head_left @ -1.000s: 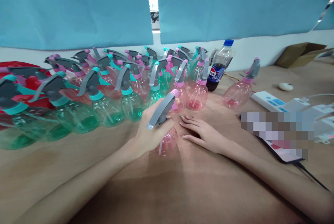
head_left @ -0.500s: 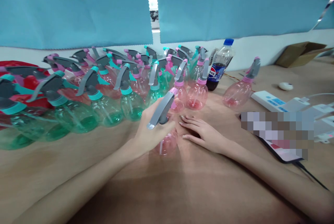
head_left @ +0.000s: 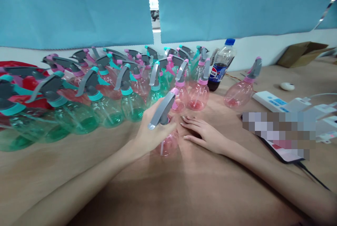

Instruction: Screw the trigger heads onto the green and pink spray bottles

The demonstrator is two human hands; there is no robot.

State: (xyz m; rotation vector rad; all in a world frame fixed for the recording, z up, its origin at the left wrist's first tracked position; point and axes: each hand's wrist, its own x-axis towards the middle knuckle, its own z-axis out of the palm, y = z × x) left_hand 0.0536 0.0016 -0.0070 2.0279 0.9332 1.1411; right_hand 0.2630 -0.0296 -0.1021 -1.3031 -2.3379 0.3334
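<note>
My left hand (head_left: pixel 153 127) is wrapped around the neck of a pink spray bottle (head_left: pixel 168 144) with a grey and pink trigger head. The bottle stands upright on the table in front of me, its neck partly hidden by my fingers. To its right, my right hand (head_left: pixel 201 132) lies flat on the table with fingers stretched toward the bottle, holding nothing. Just beyond both hands stand another pink spray bottle (head_left: pixel 198 97) and a green spray bottle (head_left: pixel 133 107).
Several green and pink spray bottles crowd the left and back. A cola bottle (head_left: pixel 219 66) stands behind. To the right are a lone pink spray bottle (head_left: pixel 237 94), a power strip (head_left: pixel 270 101), a phone (head_left: pixel 288 155), a white mouse-like object (head_left: pixel 287 86) and a cardboard box (head_left: pixel 302 54).
Almost nothing differs. The view has shifted very slightly, while both hands and the held spray bottle keep their places.
</note>
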